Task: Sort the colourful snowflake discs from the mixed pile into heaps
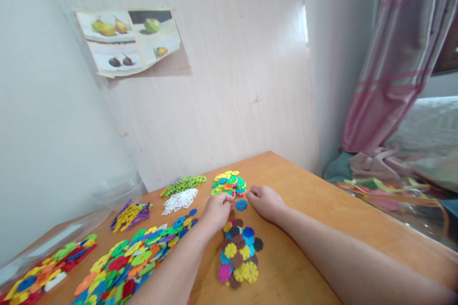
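Note:
My left hand [217, 209] is closed, its thumb and fingertips pressed together at the near edge of a pile of notched plastic discs [225, 181] in green, yellow, blue and orange. Anything in that pinch is too small to make out. My right hand [266, 201] lies at the pile's right side, fingers curled in, with what they hold hidden. Between the hands a blue notched disc [241, 205] rests on the table. Closer to me, a second group of notched discs [236, 259] in yellow, brown, blue, black and magenta lies between my forearms.
On the wooden table [304, 200], white pieces [180, 201], green linked pieces [186, 184] and purple-yellow pieces [130, 215] lie at the left back. A large mixed pile [132, 262] spreads left of my left forearm. A clear plastic container [119, 190] stands by the wall.

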`<state>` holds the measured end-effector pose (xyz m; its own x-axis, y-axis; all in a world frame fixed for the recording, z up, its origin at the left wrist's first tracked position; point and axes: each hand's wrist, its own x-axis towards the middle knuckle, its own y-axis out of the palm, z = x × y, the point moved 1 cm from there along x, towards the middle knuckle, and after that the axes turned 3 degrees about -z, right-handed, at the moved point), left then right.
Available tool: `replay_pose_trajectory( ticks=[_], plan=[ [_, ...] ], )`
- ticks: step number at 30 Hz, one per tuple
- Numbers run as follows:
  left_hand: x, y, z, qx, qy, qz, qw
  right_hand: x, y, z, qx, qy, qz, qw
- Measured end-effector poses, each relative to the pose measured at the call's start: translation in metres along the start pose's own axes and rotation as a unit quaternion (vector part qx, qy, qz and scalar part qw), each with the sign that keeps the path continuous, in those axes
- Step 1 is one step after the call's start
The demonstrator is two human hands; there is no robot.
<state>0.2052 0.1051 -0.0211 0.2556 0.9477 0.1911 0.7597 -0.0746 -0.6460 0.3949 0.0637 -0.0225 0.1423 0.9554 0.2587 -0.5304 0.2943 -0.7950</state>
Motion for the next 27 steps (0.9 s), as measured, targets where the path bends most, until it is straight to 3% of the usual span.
replay_pose_trajectory(
  ticks=[7, 17, 27],
  plan=[
    [-0.029, -0.008, -0.013, -0.049, -0.001, 0.072, 0.996, -0.003, 0.001, 0.005, -0.035, -0.097, 0.044, 0.994],
    [-0.051, -0.007, -0.017, -0.075, 0.003, 0.109, 0.991, -0.005, -0.002, 0.007, -0.046, -0.102, 0.056, 0.992],
    [-0.072, -0.011, -0.035, -0.032, 0.017, 0.118, 0.992, -0.001, 0.002, 0.001, -0.039, -0.078, 0.045, 0.995]
  ],
)
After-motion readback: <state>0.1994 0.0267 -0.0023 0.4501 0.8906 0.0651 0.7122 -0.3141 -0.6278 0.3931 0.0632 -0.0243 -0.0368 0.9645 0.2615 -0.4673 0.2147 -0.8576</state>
